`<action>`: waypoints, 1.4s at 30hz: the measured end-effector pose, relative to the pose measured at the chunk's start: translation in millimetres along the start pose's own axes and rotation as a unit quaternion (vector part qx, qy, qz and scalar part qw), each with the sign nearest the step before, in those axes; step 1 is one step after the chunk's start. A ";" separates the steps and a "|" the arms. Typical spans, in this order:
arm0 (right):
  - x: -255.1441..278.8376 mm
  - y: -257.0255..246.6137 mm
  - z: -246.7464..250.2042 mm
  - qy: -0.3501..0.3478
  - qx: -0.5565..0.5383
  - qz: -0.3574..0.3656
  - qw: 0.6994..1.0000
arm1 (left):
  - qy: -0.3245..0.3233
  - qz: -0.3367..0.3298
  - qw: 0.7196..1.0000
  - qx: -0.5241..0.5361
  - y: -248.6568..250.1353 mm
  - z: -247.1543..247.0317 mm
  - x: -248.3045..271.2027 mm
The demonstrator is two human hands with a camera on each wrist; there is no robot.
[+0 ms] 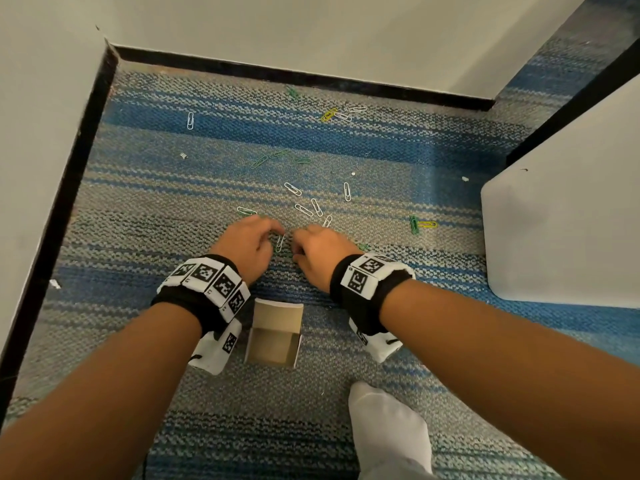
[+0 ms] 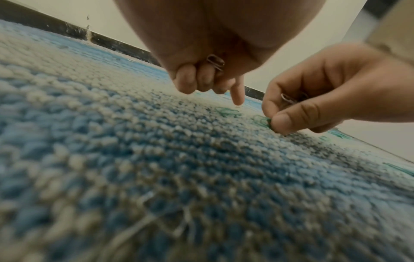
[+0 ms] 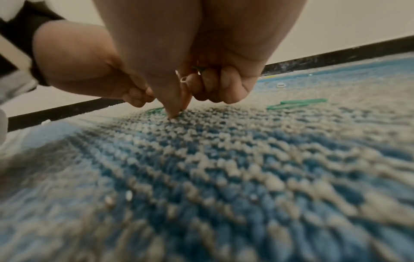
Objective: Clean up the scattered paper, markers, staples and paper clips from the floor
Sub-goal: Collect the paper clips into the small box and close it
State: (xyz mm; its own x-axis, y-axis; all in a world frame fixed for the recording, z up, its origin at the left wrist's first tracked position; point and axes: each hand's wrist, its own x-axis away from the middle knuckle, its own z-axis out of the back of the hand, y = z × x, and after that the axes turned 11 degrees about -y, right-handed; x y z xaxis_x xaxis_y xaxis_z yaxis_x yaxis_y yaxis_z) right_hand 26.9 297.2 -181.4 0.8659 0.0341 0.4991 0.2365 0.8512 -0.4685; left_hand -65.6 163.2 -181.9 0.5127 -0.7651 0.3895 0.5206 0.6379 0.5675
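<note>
Several paper clips, silver (image 1: 293, 189), green (image 1: 259, 162) and yellow (image 1: 328, 115), lie scattered on the striped blue-grey carpet. My left hand (image 1: 258, 233) sits low on the carpet with its fingers curled round a silver clip (image 2: 215, 61), the index finger (image 2: 238, 95) pointing down at the pile. Close beside it, my right hand (image 1: 308, 242) holds clips (image 3: 183, 78) in its curled fingers, while thumb and forefinger pinch a green clip (image 2: 262, 120) at the carpet. A clip (image 1: 280, 242) lies between the two hands.
A small open cardboard box (image 1: 273, 336) stands on the carpet between my wrists. Walls with black skirting (image 1: 294, 76) close the corner behind and to the left. A white panel (image 1: 561, 216) stands at right. A white-socked foot (image 1: 388, 424) rests near the bottom. Small staple bits (image 1: 183, 155) dot the carpet.
</note>
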 end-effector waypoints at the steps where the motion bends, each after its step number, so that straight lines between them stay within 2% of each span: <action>1: 2.1 1.2 1.0 0.003 -0.028 -0.008 1.000 | -0.005 0.007 1.000 0.003 0.5 0.3 1.0; 5: 6.4 17.8 11.8 0.049 -0.178 -0.078 0.980 | -0.037 0.021 0.998 -0.039 -7.4 0.3 2.1; 8: 4.5 35.2 24.4 0.109 -0.191 -0.114 0.969 | -0.019 0.033 0.999 -0.030 -10.8 -1.0 -0.4; 11: 3.7 41.6 33.5 0.128 -0.169 -0.101 0.972 | 0.009 0.029 1.000 -0.005 -8.5 -1.7 -1.0; 15: 1.5 40.1 40.8 0.091 -0.089 -0.054 0.990 | 0.074 0.037 0.995 0.057 -5.0 4.7 1.4; 19: -5.6 40.6 39.6 0.015 0.000 -0.022 1.000 | 0.116 0.149 0.973 0.130 -9.1 15.9 -1.1; 23: -12.7 43.0 41.7 -0.028 0.019 -0.031 0.999 | 0.117 0.199 0.965 0.126 -21.2 19.7 -4.2; 26: -15.6 44.3 42.8 -0.027 0.023 -0.023 0.999 | 0.113 0.176 0.975 0.080 -24.1 19.4 -4.1; 29: -16.5 44.2 39.6 -0.024 0.052 -0.012 0.998 | 0.069 0.125 0.990 0.007 -28.2 18.9 -6.5; 31: -16.7 45.0 37.2 -0.022 0.078 -0.008 0.997 | 0.052 0.115 0.992 -0.025 -30.3 19.1 -11.4; 34: -15.3 44.1 36.7 -0.005 0.092 0.002 0.996 | 0.061 0.104 0.992 -0.023 -28.9 21.1 -17.9; 38: -15.0 37.8 39.7 -0.041 0.104 0.003 0.994 | 0.077 0.113 0.991 0.002 -26.7 24.7 -17.9; 42: -12.0 29.4 41.3 -0.017 0.055 -0.010 0.998 | 0.118 0.107 0.987 0.002 -19.1 29.1 -23.3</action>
State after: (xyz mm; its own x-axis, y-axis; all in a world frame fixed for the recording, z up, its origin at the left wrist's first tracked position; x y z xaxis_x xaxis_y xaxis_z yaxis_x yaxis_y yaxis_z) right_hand 5.2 343.5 -171.0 0.8456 0.0317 0.5329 0.2030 0.9042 -0.3758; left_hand -107.3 166.3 -180.7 0.7562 -0.5702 0.3211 0.3804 0.7823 0.4932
